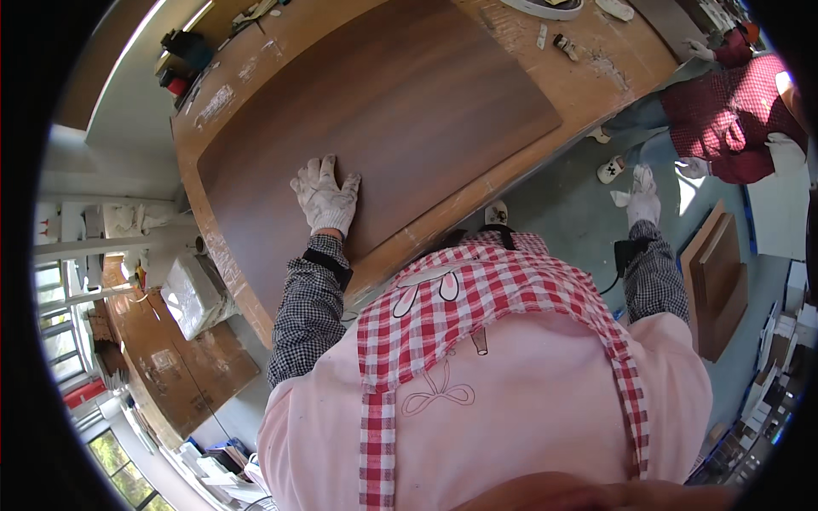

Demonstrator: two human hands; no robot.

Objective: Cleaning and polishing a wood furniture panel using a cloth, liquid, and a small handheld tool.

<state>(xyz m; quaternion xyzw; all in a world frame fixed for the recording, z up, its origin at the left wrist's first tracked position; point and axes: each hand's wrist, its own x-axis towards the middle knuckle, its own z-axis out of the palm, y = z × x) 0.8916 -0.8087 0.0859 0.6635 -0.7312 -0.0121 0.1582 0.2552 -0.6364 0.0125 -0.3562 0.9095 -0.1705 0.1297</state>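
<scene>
A large dark brown wood-grain panel (pixel 383 111) lies flat on a worn wooden workbench (pixel 511 170). My left hand (pixel 328 198), in a soiled white knit glove, rests on the panel near its front left part. Its fingers are spread and lie flat. Out to my right, over the floor and off the bench, is my right hand (pixel 645 200), also in a white glove. Its fingers point away from me and the thumb sticks out to the side. Nothing that I can make out is in it.
Boards (pixel 716 272) lean or lie stacked at my right. A co-worker in a red checked top (pixel 724 119) stands at the far right. Small items, among them a dark bottle (pixel 565 47), lie on the bench's far side. Another wooden table (pixel 187 358) stands at left.
</scene>
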